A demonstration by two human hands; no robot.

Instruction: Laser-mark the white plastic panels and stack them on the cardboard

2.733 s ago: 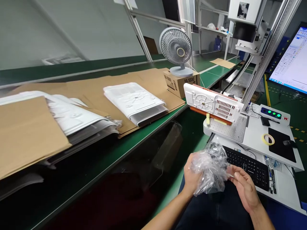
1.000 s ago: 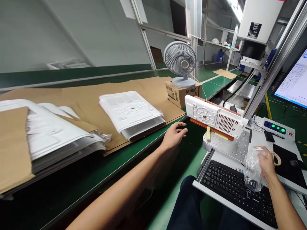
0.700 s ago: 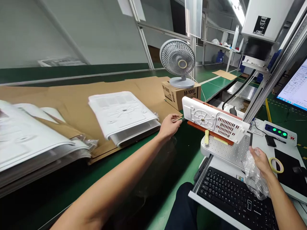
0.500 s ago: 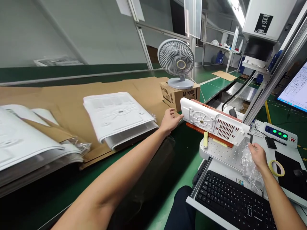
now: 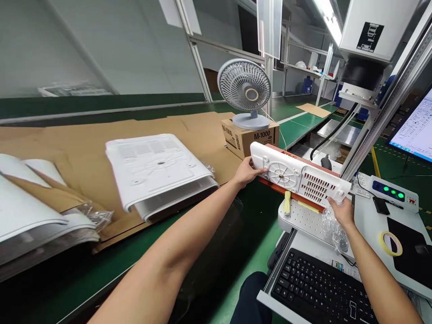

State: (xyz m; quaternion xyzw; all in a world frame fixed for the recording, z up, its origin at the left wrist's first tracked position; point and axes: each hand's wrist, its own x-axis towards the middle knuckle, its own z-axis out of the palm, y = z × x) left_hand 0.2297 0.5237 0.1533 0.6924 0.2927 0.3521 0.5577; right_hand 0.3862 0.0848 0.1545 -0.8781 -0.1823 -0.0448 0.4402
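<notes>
A white plastic panel [image 5: 286,173] with a spoked round pattern and a slotted grille leans upright on a reddish-brown fixture [image 5: 276,186], above a perforated metal plate [image 5: 299,216]. My left hand [image 5: 248,172] grips the panel's left end, thumb on the front face and fingers behind. At the lower right end, my right hand [image 5: 342,211] has its thumb on the front, its other fingers mostly hidden. A crumpled clear plastic bag [image 5: 334,231] hangs just under the right hand; whether that hand also holds it I cannot tell. Yellow tape [image 5: 287,203] sticks up at the plate's left.
White folded panels [image 5: 158,162] lie on cardboard [image 5: 84,139] at left. A grey fan [image 5: 248,90] stands on a carton [image 5: 249,137]. Below the plate is a black keyboard [image 5: 320,285]. A laser-like machine head [image 5: 364,58] hangs above; a tape roll [image 5: 390,243] lies right.
My left hand has closed on the panel's left end. My right hand has moved left, from beside the panel onto its right end, and the clear bag has shifted left with it.
</notes>
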